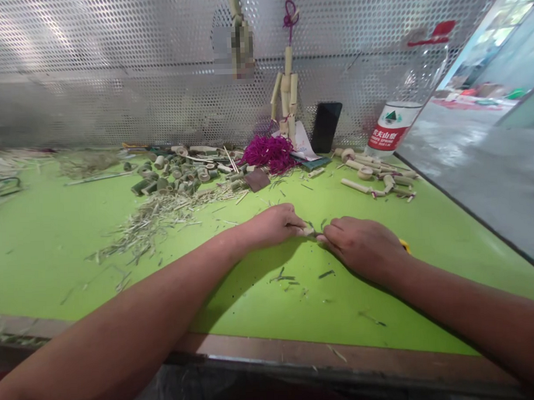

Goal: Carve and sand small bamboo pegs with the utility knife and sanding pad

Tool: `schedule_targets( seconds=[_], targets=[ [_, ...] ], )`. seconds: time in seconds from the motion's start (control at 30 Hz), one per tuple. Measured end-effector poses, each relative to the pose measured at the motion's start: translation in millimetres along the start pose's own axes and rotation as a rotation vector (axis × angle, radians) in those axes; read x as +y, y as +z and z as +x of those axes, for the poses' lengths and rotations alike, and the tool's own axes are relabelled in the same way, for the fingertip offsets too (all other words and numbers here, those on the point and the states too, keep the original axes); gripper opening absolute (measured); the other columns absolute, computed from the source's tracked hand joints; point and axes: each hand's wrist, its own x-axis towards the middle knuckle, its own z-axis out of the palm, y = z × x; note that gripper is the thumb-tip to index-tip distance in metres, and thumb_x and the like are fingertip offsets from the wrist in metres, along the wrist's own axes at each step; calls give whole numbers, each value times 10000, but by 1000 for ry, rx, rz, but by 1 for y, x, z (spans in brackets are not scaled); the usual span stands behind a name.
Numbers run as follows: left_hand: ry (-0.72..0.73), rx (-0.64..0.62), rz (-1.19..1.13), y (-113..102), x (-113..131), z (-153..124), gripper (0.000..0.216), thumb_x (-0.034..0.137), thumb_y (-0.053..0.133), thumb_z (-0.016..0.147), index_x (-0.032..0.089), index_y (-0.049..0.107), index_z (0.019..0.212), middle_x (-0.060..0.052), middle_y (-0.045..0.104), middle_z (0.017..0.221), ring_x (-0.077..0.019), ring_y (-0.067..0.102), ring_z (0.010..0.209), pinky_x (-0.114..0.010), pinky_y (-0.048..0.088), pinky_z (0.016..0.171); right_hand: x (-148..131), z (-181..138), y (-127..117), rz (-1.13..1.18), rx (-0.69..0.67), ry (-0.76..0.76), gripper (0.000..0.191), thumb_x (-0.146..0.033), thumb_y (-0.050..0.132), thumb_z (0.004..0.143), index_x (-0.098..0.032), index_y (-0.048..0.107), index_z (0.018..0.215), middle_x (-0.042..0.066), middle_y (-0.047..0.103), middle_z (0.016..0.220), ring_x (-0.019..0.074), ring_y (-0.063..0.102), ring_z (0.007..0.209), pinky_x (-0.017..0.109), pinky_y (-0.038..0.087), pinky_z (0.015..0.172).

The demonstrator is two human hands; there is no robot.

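Note:
My left hand (272, 226) and my right hand (360, 247) meet low over the green work surface (235, 294), fingertips almost touching. The left fingers pinch a small pale bamboo piece (308, 230). A thin dark strand (316, 236) runs from that piece into the right fingertips, though the fingers hide most of it. Just past my right hand, a yellow object (404, 245) pokes out, mostly hidden. A few dark green bamboo scraps (287, 278) lie below my hands.
Behind my hands are bamboo tube pieces (178, 174), loose shavings (145, 227), a magenta tassel (269, 154), a jointed bamboo figure (287, 88), a black phone (326, 127) and a plastic bottle (399, 108) against a perforated metal panel (113, 65).

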Motion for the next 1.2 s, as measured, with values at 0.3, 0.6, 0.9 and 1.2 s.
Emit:
schedule_targets(
  seconds=[0.3,0.6,0.9,1.2],
  targets=[
    [-6,-2,-13,1,-3,0,280,371,548,917,207,750,1022,-49,544,857,-167,521,836,-271,387,741,2,0,0,14,36,64,348,-356,362,1005,-180,589,807,39,575,705,169,439,627,298,167,559],
    [12,3,24,0,-1,1,276,371,541,924,208,752,994,-45,537,825,-168,509,815,-273,375,717,3,0,1,5,17,87,358,-364,350,1008,-186,589,811,44,580,723,175,459,645,301,177,558],
    [30,4,13,-1,1,0,263,369,555,918,216,750,1005,-33,519,811,-157,506,817,-258,369,716,3,4,-2,37,-68,34,369,-367,346,1010,-187,578,786,27,573,682,154,433,579,298,162,548],
    [44,6,8,0,-2,1,275,384,547,921,211,749,994,-35,510,815,-161,500,804,-268,370,708,3,-1,-1,26,42,89,409,-389,320,1015,-176,597,802,45,575,705,161,448,616,296,178,545]
  ],
)
